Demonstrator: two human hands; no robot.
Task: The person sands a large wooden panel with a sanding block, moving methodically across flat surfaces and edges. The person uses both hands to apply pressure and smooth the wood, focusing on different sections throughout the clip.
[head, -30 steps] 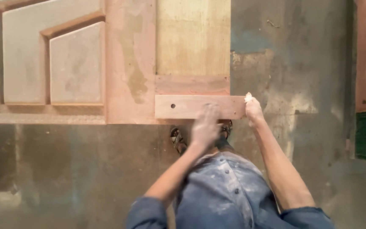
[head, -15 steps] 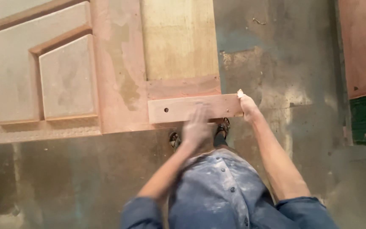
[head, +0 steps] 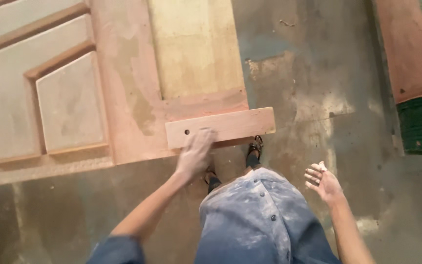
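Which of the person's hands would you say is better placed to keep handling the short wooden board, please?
The left hand, probably: it lies flat on the short wooden board, which rests on the edge of the large panelled door. The right hand hangs apart over the floor, pinching something small and white.

My left grip (head: 195,154) rests on a matt, smooth bare-wood board (head: 221,127). Beside the board, the door panel (head: 123,93) is dusty, filler-coated wood; the floor (head: 313,73) is rough, stained concrete.
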